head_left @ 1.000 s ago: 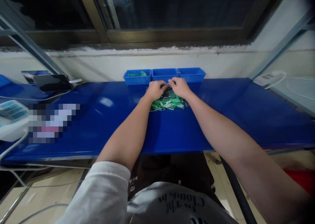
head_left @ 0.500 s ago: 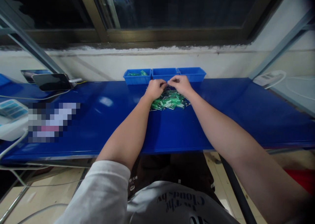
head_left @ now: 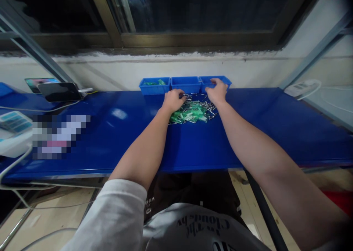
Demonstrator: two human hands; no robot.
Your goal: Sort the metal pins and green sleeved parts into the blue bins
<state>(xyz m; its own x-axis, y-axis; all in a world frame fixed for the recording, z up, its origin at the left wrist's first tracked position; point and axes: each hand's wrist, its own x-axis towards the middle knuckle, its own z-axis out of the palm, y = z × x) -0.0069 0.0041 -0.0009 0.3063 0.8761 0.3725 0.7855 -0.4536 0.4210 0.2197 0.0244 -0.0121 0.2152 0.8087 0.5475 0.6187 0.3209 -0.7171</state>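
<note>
A loose pile of small green translucent plastic pieces (head_left: 191,113) mixed with thin metal rods (head_left: 211,107) lies on the blue table. My left hand (head_left: 173,101) rests at the pile's left edge, fingers curled towards the thumb; whatever is between them is too small to make out. Over the front of the right blue bin (head_left: 204,82) is my right hand (head_left: 217,91), its thumb and fingers apart, with nothing visible in them. Beside it stand the middle blue bin (head_left: 185,85) and the left blue bin (head_left: 154,90), the left one holding some green pieces.
The bins stand in a row before the wall under the window. On the blue table (head_left: 124,140) to the left are a phone (head_left: 59,92), a white device (head_left: 15,133) and cables. A white power strip (head_left: 299,87) lies at the right, near a metal post.
My right hand has parted from my left hand and moved right to the right bin, its fingers spreading. My left hand stays by the pile. More metal rods show between the hands.
</note>
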